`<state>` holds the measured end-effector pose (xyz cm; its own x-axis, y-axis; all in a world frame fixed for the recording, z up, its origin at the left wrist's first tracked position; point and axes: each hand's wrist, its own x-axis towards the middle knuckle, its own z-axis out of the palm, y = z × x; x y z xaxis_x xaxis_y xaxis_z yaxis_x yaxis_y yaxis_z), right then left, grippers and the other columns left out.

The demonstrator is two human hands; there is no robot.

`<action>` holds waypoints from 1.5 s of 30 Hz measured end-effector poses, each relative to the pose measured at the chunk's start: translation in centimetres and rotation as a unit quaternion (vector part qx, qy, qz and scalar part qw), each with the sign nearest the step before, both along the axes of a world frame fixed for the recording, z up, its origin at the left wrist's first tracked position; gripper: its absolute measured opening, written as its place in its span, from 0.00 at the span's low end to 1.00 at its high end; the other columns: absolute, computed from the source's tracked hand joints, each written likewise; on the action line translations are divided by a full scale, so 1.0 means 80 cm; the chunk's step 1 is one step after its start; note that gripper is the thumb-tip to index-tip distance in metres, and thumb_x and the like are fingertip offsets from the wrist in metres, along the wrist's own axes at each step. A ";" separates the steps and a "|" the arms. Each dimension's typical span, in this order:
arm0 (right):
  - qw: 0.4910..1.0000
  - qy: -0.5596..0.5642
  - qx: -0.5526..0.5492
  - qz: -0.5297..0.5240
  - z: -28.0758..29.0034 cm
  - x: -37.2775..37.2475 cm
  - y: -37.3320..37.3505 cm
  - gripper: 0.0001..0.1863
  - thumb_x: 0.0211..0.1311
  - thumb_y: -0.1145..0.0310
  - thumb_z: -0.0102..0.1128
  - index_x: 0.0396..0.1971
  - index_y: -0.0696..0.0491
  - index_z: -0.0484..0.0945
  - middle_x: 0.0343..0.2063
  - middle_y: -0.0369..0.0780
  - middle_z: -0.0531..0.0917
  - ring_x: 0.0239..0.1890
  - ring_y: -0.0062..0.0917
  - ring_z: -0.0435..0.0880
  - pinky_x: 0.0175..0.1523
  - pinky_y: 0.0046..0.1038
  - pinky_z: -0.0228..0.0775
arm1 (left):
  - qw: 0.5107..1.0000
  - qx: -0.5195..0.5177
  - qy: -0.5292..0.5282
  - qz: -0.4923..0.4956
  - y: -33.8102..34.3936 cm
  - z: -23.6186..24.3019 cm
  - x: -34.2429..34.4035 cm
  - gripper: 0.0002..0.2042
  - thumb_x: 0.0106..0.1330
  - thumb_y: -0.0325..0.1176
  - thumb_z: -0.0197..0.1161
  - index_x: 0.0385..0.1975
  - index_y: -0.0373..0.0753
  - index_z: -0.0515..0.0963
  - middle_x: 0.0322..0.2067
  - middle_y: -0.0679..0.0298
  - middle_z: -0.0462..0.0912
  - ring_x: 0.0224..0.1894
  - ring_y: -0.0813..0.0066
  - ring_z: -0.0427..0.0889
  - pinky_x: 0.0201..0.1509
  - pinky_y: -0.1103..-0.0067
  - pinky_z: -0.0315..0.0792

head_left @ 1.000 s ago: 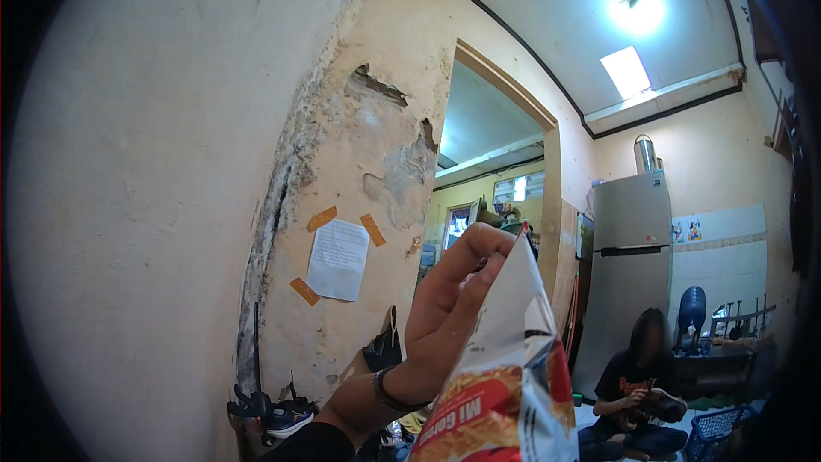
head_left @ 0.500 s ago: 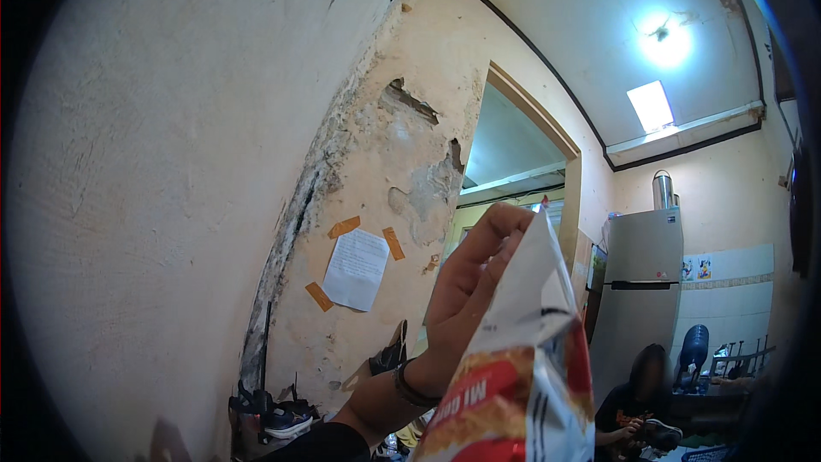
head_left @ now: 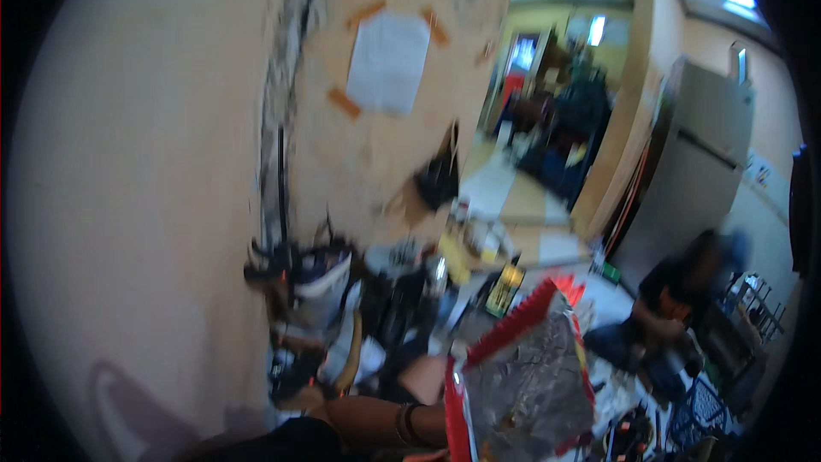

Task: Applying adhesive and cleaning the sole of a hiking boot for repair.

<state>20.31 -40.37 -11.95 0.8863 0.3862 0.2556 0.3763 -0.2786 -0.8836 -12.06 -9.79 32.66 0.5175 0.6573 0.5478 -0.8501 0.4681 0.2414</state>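
Note:
A red-edged foil snack packet (head_left: 522, 385) is tilted at the lower centre, its open mouth showing the crumpled silvery inside, with small bits at the bottom. My left hand (head_left: 436, 423) comes in from the lower left, a dark band on its wrist, and holds the packet from behind; its fingers are mostly hidden. I do not see my right hand. The picture is blurred by motion.
Shoes (head_left: 321, 269) and clutter pile along the cracked wall. A seated person (head_left: 658, 299) works at the right before a grey fridge (head_left: 693, 154), near a blue basket (head_left: 697, 415). A doorway (head_left: 633, 120) opens into another room. A paper (head_left: 389, 60) is taped up.
The view has swung downward, bringing floor clutter into sight. The packet and my left hand are lower, and the packet is tipped so that its inside faces me.

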 end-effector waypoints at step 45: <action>0.895 -0.109 -0.153 0.404 0.281 -0.200 0.373 0.27 0.48 0.72 0.69 0.49 0.57 0.69 0.43 0.50 0.78 0.54 0.51 0.76 0.56 0.51 0.64 | 0.921 -0.043 0.349 -0.167 0.109 -0.331 -0.001 0.23 0.75 0.32 0.47 0.69 0.38 0.58 0.59 0.63 0.72 0.60 0.71 0.73 0.62 0.72 0.70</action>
<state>4.34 -10.50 10.51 0.2269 0.9604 0.1616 0.7185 -0.0530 -0.6935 -12.10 -1.04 6.14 0.9050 0.4235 -0.0415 -0.3074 0.7180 0.6245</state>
